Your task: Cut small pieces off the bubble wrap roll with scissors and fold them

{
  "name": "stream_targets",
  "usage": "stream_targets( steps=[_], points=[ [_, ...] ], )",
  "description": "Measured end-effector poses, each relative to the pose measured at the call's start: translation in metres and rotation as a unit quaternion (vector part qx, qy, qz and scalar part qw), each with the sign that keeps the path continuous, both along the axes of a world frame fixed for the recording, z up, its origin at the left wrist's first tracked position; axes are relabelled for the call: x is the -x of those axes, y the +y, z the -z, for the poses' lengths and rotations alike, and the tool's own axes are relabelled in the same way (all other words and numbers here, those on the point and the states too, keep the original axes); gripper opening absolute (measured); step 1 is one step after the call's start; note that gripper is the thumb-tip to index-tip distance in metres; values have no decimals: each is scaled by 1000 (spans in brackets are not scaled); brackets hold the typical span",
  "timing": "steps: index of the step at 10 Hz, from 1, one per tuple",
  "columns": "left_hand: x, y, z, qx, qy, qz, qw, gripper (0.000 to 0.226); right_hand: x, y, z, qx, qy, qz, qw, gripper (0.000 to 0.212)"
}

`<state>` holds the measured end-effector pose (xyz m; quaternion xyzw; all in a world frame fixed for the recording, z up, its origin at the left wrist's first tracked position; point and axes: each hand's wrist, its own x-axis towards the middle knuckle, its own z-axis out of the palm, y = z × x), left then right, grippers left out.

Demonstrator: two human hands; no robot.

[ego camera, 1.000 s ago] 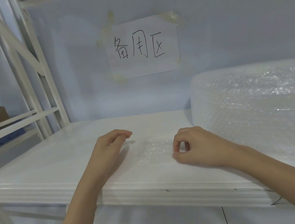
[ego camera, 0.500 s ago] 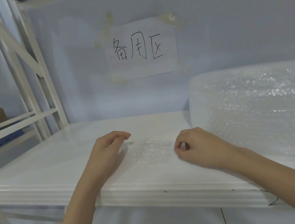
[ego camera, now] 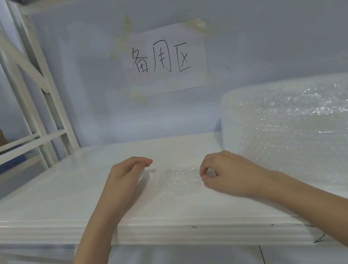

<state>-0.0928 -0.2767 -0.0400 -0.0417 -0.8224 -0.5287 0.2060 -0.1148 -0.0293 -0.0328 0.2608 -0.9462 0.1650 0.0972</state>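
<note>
Little has changed: our left hand still hovers loosely curled, empty; our right hand keeps pinching the bubble wrap piece between them on the shelf. Folding seems paused; the roll lies beyond our right hand.

Two bare forearms, no sleeves; left hand, right hand ungloved, ringless

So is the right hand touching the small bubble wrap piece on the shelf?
Touching. The head view shows the right hand with thumb and forefinger meeting on the right edge of the small bubble wrap piece.
</note>
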Motion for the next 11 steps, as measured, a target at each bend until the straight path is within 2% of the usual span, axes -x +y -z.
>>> stream_targets(
  steps=[6,8,9,10,11],
  points=[
    [4,-3,3,-19,1,0,1000,30,-4,-4,3,-15,47,4,999,22],
    [4,-3,1,-39,8,-9,999,31,-7,-1,2,4,34,4,999,21],
    [2,-4,-3,-78,26,-30,996,32,-16,10,-3,27,27,19,999,21],
    [-4,-4,-8,-161,57,-49,984,34,-33,22,-10,31,28,17,999,22],
    [-35,-1,-19,-222,108,-50,968,35,-70,43,-24,90,29,8,996,21]
  ],
)
